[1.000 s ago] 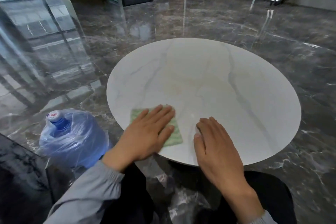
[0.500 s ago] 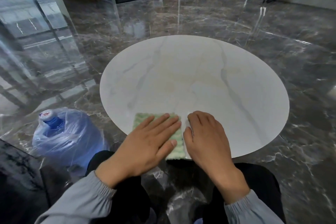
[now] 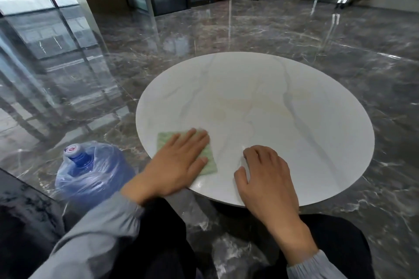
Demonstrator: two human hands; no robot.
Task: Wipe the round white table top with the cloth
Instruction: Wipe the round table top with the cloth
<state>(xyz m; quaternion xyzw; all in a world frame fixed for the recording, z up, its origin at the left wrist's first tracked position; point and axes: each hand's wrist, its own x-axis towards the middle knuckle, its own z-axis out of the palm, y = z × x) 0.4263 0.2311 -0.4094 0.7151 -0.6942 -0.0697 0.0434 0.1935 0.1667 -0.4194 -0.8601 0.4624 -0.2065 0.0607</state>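
Observation:
The round white table top (image 3: pixel 294 124), with faint grey veins and a pale yellowish stain near its middle, fills the centre of the head view. A light green cloth (image 3: pixel 209 161) lies flat near the table's near left edge. My left hand (image 3: pixel 176 163) presses on the cloth with straight, spread fingers and covers most of it. My right hand (image 3: pixel 265 176) rests on the bare table to the right of the cloth, fingers slightly bent, holding nothing.
A blue water jug (image 3: pixel 90 170) wrapped in clear plastic stands on the dark marble floor (image 3: pixel 226 34) just left of the table. A dark glossy surface (image 3: pixel 20 215) sits at the near left. Glass walls and doors line the far side.
My left hand has slid the cloth leftward along the near edge, away from my right hand, which it nearly touched half a second ago. The right hand stays on the table.

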